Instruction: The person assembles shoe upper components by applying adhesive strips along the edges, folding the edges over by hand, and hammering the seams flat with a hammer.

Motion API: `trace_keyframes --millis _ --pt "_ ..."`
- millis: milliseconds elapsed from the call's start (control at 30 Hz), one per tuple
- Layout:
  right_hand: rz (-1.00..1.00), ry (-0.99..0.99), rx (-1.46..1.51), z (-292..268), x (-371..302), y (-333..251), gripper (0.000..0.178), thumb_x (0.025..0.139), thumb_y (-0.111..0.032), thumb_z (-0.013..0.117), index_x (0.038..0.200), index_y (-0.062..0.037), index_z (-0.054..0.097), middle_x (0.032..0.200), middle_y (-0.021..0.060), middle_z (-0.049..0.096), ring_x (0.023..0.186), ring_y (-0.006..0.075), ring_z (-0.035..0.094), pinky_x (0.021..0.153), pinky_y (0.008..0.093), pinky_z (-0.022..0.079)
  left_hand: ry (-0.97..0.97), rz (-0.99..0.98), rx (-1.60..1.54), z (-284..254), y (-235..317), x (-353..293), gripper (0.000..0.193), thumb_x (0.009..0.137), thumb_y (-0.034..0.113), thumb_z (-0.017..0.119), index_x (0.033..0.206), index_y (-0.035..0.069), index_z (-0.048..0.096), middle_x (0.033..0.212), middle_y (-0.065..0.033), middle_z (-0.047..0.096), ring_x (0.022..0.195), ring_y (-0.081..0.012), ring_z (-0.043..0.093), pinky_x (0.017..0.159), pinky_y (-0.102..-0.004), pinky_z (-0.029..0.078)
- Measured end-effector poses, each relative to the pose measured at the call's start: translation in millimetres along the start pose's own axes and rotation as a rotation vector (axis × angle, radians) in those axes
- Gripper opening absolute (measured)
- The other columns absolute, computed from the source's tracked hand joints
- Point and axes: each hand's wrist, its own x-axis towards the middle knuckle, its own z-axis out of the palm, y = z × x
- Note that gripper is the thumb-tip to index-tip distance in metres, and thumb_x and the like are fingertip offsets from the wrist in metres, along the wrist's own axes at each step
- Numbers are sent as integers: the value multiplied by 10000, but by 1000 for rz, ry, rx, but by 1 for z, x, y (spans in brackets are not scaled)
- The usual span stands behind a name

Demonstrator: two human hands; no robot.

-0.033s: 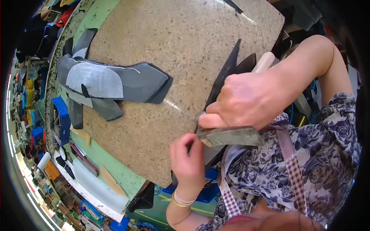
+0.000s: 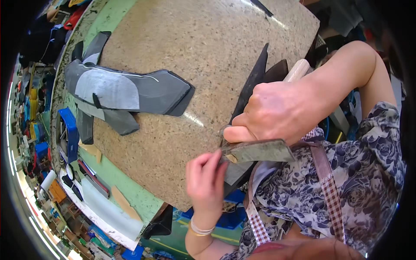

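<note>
Lying left of hammer [image 2: 262,152]: grey pieces [image 2: 167,91]

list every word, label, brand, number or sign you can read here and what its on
None reads clearly enough to quote.
Hammer in the right hand: no lettering visible.
Stacked dark grey pieces: a white line, not writing.
Checked apron strap: small white marks, too small to read.
Green worktop: any marks too faint to read.
Background goods at left: too small and blurred.
</note>
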Motion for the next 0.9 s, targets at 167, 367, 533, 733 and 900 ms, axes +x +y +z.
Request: trace_keyframes --millis 167,367,533,733,900 --pt "-105 179 -37 -5 16 -2 328 811 -158 578 1067 -7 438 721 76 525 522 263 593 408 371 450 93 303 361 10 -6 -14 218 704 -29 750 895 -7 646 865 -121 593 763 -272 590 658 -332 493" --pt "-94 -124 -57 7 28 5 325 823 -174 563 1068 12 456 690 48 498 477 205 558 376 342 433 -16 181 167 -13 -30 -21 254 685 71 678 938 46 681 856 -78 603 764 -237 599 640 -351 496" --pt "-192 -219 -136 14 37 -6 297 822 -180 568 1026 20 486 660 43 513 483 184 571 368 321 441 -141 289 94 -22 -46 1 187 684 41 655 871 31 636 851 -78 591 748 -245 602 612 -353 504" --pt "39 32 -121 -9 21 18 424 806 -144 587 1158 49 448 574 55 537 510 237 609 393 345 433 95 306 198 18 -23 35 212 704 16 649 916 25 649 886 -75 576 834 -235 580 657 -312 501" --pt "59 -131 48 -11 9 22 391 820 -121 564 1157 29 433 614 88 570 521 270 618 421 369 463 -51 274 90 0 -34 27 280 713 29 663 991 6 669 923 -90 592 843 -249 592 676 -329 505"
